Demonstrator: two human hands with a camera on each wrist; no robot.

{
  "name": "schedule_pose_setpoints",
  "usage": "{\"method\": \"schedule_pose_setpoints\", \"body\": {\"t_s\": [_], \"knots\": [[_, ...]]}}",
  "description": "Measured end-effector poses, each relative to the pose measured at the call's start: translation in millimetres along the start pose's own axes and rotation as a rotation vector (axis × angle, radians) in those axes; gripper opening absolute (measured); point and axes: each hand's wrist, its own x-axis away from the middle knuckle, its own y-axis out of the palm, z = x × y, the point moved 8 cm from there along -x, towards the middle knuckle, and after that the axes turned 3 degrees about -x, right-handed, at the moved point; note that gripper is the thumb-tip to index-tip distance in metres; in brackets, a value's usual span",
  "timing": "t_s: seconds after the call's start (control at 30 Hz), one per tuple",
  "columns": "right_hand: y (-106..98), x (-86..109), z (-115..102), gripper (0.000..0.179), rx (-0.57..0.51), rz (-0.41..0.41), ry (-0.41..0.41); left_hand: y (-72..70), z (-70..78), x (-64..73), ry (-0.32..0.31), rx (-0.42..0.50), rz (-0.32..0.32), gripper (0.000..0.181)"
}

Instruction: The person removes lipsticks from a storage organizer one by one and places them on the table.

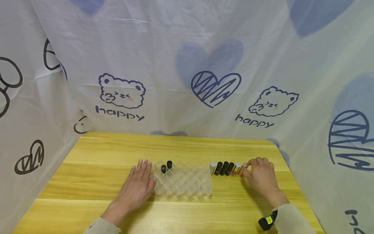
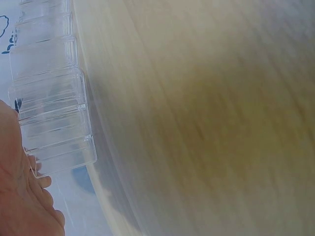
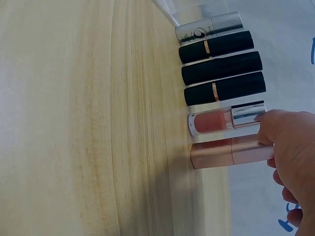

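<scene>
On a wood-grained table (image 1: 181, 216), a smooth rose-gold tube (image 3: 216, 153), rightmost in a row of cylinders (image 3: 222, 68), is pinched near its top by the right hand (image 1: 261, 177). A clear plastic holder (image 1: 182, 182) with diamond-shaped cells is touched by the left hand (image 1: 136, 184), fingers straight, grip released.

Wood-grain tabletop (image 1: 181, 216) lies beneath the grip | rose-gold lipstick tube (image 3: 211, 153) stands pinched by right hand (image 1: 261, 177) | just left of grip: pink lip gloss (image 3: 210, 122), three black lipstick tubes (image 3: 222, 68), silver tube (image 3: 209, 28) | farther left: clear acrylic organizer (image 1: 187, 187)
</scene>
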Motion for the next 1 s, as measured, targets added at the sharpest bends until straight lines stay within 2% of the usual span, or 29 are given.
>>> {"method": "schedule_pose_setpoints", "body": {"t_s": [0.33,0.5,0.6,0.77,1.0], "knots": [[-6,-2.0,-6,0.022,0.000,0.043,-0.025,1.3,-1.8,2.9,-0.001,-0.001,-0.002,0.067],[-12,-10.6,-20,0.025,-0.033,0.033,-0.009,1.2,-1.9,3.7,0.004,-0.006,0.000,0.068],[-17,-17.3,-39,0.027,-0.048,0.054,-0.033,0.5,-1.6,3.9,0.007,-0.009,0.001,0.068],[-19,-29.4,-87,0.026,-0.086,0.099,-0.141,-0.7,-1.5,3.6,0.007,-0.013,0.001,0.067],[-3,-46.5,-155,0.025,-0.150,0.028,-0.238,-1.7,0.4,1.9,0.008,-0.012,-0.007,0.067]]}}
